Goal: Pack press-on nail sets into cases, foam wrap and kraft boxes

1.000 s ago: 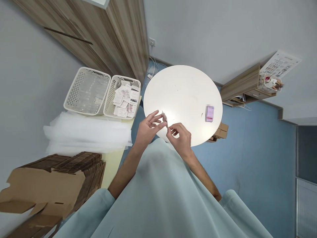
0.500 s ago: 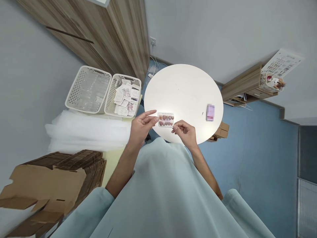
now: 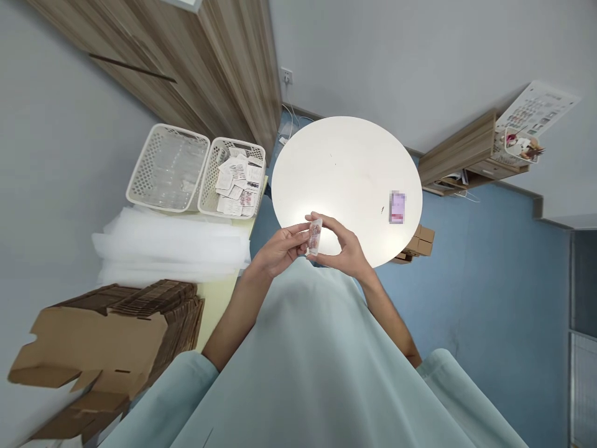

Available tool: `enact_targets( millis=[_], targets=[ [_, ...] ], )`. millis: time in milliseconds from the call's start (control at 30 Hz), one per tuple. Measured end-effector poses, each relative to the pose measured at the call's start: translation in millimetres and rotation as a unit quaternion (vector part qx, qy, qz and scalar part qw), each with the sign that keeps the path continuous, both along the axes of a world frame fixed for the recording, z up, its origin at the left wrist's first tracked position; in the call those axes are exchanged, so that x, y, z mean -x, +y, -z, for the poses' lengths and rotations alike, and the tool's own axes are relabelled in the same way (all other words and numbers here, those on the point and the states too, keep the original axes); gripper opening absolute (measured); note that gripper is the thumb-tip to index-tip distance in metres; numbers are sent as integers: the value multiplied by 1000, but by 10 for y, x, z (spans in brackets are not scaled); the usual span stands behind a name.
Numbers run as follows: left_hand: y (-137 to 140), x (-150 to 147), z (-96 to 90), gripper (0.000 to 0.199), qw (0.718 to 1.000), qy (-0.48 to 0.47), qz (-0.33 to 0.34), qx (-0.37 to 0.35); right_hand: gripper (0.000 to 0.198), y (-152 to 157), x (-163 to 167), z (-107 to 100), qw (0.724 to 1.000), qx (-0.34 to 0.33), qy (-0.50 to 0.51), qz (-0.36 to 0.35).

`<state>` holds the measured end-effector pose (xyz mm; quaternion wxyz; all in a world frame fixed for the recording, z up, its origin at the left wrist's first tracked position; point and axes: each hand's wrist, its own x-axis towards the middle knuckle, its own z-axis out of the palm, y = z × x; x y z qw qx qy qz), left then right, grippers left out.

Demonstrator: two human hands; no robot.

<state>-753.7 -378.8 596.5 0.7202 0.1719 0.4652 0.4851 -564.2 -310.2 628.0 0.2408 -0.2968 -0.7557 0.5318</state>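
A small clear pack of press-on nails point(image 3: 314, 237) is held up between both hands, turned nearly edge-on, just over the near edge of the round white table point(image 3: 349, 168). My left hand point(image 3: 283, 250) pinches its left side between thumb and fingers. Around its top and bottom edges curve the fingers and thumb of my right hand point(image 3: 344, 249). Part of the pack is hidden by the left fingers. A purple and pink item point(image 3: 397, 208), blurred out, lies on the table's right side.
Left of the table stand a basket of clear plastic pieces point(image 3: 168, 127) and a basket of printed cards point(image 3: 259, 149). White foam sheets point(image 3: 172, 246) and flattened cardboard boxes point(image 3: 97, 336) lie nearer. Brown cartons point(image 3: 422, 241) sit beyond the table's right edge.
The pack has turned from facing me to nearly edge-on. My right hand has shifted from its lower right corner to span its top and bottom edges. My left hand has moved slightly right and lower.
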Motion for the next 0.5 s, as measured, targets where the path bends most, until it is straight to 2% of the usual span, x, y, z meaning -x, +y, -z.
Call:
enact_targets(
  millis=[133, 233, 300, 500],
  targets=[
    [-47, 22, 14, 63, 996, 84, -21, 3, 71, 25, -48, 78, 997, -60, -41, 16],
    [-92, 51, -23, 68, 980, 183, -71, -2, 67, 59, -82, 210, 987, -119, -98, 34],
    [-116, 54, -55, 71, 970, 231, -79, 1, 68, 71, -93, 295, 980, -146, -132, 37],
    [-133, -4, -53, 73, 961, 267, -71, 22, 72, 53, -111, 370, 973, -171, -152, 17]
  ],
)
